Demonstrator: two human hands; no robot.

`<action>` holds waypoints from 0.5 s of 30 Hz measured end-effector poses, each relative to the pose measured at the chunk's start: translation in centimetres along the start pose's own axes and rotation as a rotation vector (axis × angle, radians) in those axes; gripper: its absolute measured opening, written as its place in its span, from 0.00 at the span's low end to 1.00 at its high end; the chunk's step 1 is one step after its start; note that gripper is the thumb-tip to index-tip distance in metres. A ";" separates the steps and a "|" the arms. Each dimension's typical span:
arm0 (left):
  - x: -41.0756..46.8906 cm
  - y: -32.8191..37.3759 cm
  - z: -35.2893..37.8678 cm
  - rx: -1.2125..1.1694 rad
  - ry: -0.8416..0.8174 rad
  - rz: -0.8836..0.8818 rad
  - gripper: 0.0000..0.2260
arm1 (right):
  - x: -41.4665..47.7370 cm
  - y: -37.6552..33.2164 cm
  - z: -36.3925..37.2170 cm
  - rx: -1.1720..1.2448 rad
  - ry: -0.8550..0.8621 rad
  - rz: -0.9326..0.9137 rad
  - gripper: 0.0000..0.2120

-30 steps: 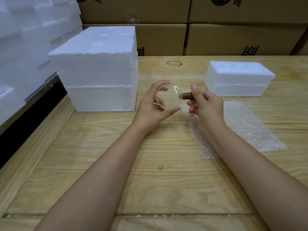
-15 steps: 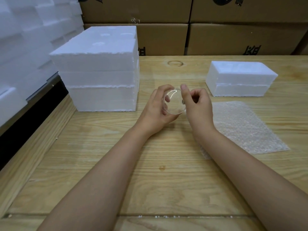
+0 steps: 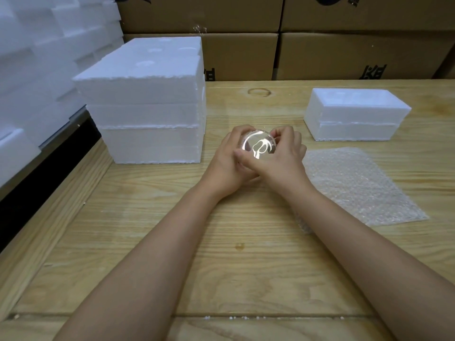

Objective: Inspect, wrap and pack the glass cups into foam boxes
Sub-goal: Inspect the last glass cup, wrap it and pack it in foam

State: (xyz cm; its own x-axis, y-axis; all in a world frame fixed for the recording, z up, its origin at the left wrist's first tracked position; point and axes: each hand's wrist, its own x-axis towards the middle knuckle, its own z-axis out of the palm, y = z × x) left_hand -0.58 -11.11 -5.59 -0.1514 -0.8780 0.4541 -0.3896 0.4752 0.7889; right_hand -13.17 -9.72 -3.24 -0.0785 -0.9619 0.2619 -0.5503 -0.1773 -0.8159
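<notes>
A pale wooden table (image 3: 246,279) with strong grain fills most of the view. Towards its far side there is a ring-shaped knot (image 3: 259,91) in the wood, and nearer the middle a small dark spot (image 3: 239,246). White crumbs (image 3: 246,317) lie scattered along the seam between the boards at the near edge. Along the left runs a wooden border strip (image 3: 49,217), with a dark gap (image 3: 37,183) just beyond it. Behind the far edge, brown cardboard cartons (image 3: 344,55) are stacked in rows. One on the right carries black print (image 3: 371,71), too cropped to read.
</notes>
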 end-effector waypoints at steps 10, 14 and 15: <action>0.2 0.6 -0.6 -0.212 -0.003 -0.085 0.28 | 0.2 1.4 -1.7 0.174 -0.083 -0.322 0.19; 0.0 0.7 -0.7 -0.210 0.026 -0.094 0.28 | 0.4 1.2 -2.1 0.288 -0.101 -0.314 0.11; 0.0 0.7 -0.6 -0.199 0.036 -0.081 0.28 | 0.4 1.2 -2.1 0.305 -0.091 -0.307 0.10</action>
State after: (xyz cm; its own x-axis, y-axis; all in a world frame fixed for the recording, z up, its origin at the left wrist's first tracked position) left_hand -0.26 -10.74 -4.81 -0.0934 -0.9129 0.3973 -0.2118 0.4082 0.8880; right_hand -15.60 -9.87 -2.99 0.1318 -0.8671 0.4804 -0.2655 -0.4978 -0.8257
